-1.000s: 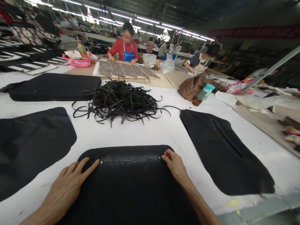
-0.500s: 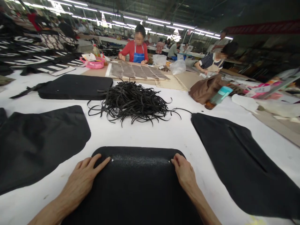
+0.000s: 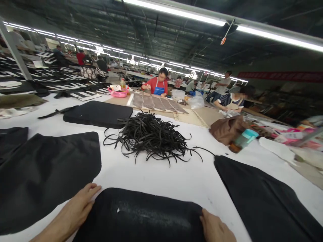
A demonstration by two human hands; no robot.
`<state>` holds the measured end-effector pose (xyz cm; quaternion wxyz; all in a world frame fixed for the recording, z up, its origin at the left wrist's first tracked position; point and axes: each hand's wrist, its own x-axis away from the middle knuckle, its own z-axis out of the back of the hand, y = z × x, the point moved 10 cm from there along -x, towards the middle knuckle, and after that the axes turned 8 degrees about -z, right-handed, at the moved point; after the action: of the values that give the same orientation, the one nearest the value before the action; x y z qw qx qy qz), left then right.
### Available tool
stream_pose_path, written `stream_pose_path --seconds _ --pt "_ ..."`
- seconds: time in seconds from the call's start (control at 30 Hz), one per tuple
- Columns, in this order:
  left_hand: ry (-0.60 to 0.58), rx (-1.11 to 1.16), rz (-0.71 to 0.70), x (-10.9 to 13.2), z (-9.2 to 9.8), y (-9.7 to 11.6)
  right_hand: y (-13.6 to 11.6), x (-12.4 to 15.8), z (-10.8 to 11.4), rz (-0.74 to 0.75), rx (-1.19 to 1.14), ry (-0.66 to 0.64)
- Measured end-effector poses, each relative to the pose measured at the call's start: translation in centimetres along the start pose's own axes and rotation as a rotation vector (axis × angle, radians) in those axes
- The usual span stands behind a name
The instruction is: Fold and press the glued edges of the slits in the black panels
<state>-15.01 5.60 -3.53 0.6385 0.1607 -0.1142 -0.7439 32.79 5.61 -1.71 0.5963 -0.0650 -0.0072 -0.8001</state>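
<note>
A black, leather-like panel (image 3: 148, 216) with rounded far corners lies in front of me at the bottom of the view. A dull, whitish band and a small white mark show near its far edge. At its left edge is my left hand (image 3: 82, 206), open, fingers stretched forward beside the far corner. My right hand (image 3: 217, 228) holds the panel's right edge, fingers bent against it; the lower part of this hand is out of frame. Beyond the panel, a heap of thin black strips (image 3: 153, 137) rests on the white tabletop (image 3: 151, 178).
Black pieces lie to the left (image 3: 58, 164) and right (image 3: 267, 198). Behind are a black stack (image 3: 98, 113), a pink basket (image 3: 118, 92), a brown cloth bag (image 3: 224, 129) and a teal-lidded bottle (image 3: 243, 141). Two co-workers sit across the table.
The camera view has tilted up, so the table sits lower in the picture. Both hands have moved off the marks on the panel's band to its side edges; the left fingers have straightened.
</note>
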Motion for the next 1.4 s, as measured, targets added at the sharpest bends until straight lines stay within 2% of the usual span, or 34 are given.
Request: stream_pose_path --seconds 0.07,0.13,0.23,0.33,0.4,0.5,0.6,0.67,0.8,0.87,0.97,1.07,1.13,1.2,1.27,1.4 --pt "0.013 -0.125 0.060 -0.8 1.0 -0.2 -2.8 -1.1 1.4 0.073 0.106 0.022" --pt "0.019 -0.182 0.053 -1.9 2.0 1.9 -6.9 -2.6 3.1 0.183 0.162 0.075" --pt "-0.044 -0.053 -0.088 -3.6 2.3 7.9 -13.9 -4.7 4.4 0.443 0.192 0.185" --pt "-0.144 0.076 -0.237 -4.7 2.2 14.3 -17.5 -7.0 3.7 0.575 0.194 0.193" --pt "-0.242 0.115 -0.287 -5.0 1.9 17.1 -18.0 -8.1 3.0 0.584 0.165 0.169" --pt "-0.361 0.208 -0.362 -5.5 1.4 19.6 -17.5 -7.9 2.7 0.583 0.066 0.140" --pt "-0.336 0.416 -0.472 -6.9 1.1 21.6 -16.7 -5.6 2.8 0.577 -0.069 0.103" --pt "-0.348 0.575 -0.511 -8.3 -0.3 22.9 -16.2 -3.7 3.0 0.563 -0.209 0.051" --pt "-0.433 0.697 -0.536 -11.4 -4.6 25.4 -14.3 -1.8 4.0 0.413 -0.767 -0.138" --pt "-0.423 0.676 -0.518 -12.8 -5.8 25.4 -12.3 -1.8 4.7 0.288 -0.969 -0.158" --pt "-0.380 0.658 -0.411 -14.5 -6.1 23.0 -7.5 -2.6 5.2 0.072 -1.189 -0.114" --pt "-0.363 0.657 -0.287 -14.6 -5.3 19.4 -2.6 -3.1 3.6 -0.157 -1.422 -0.115" --pt "-0.386 0.670 -0.217 -13.7 -4.8 17.7 -0.4 -3.1 1.7 -0.280 -1.506 -0.145" --pt "-0.421 0.688 -0.158 -12.3 -4.3 16.7 0.6 -2.8 0.1 -0.332 -1.502 -0.182" --pt "-0.454 0.703 -0.105 -10.6 -3.9 16.2 0.7 -2.3 -0.6 -0.323 -1.438 -0.192" --pt "-0.496 0.717 -0.007 -7.1 -2.7 15.3 -0.2 -1.0 0.1 -0.250 -1.216 -0.184"
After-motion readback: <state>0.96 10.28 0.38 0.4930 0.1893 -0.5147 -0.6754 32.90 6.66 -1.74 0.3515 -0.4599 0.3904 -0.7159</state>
